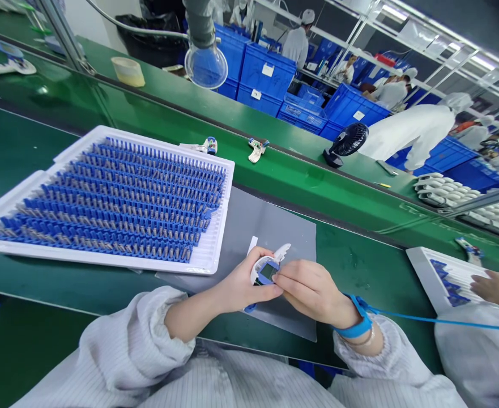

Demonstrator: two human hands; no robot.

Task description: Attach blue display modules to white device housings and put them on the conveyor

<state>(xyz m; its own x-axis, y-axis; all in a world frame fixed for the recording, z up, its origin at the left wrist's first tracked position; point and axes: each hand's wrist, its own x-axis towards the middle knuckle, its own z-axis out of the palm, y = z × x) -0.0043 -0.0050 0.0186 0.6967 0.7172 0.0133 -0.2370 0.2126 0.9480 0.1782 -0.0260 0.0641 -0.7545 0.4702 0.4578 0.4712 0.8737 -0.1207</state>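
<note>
My left hand is closed around a small white device with a round blue-rimmed window, held above a grey mat. My right hand pinches at the device's face from the right; a blue wrist strap with a blue cord circles that wrist. Whether the right fingers hold a small part is hidden. A white tray filled with rows of several blue components lies to the left of my hands.
Two more white devices lie on the green conveyor belt beyond the mat. A small black fan stands farther right. A co-worker's hand rests on a second tray at the right. Blue crates and people in white stand behind.
</note>
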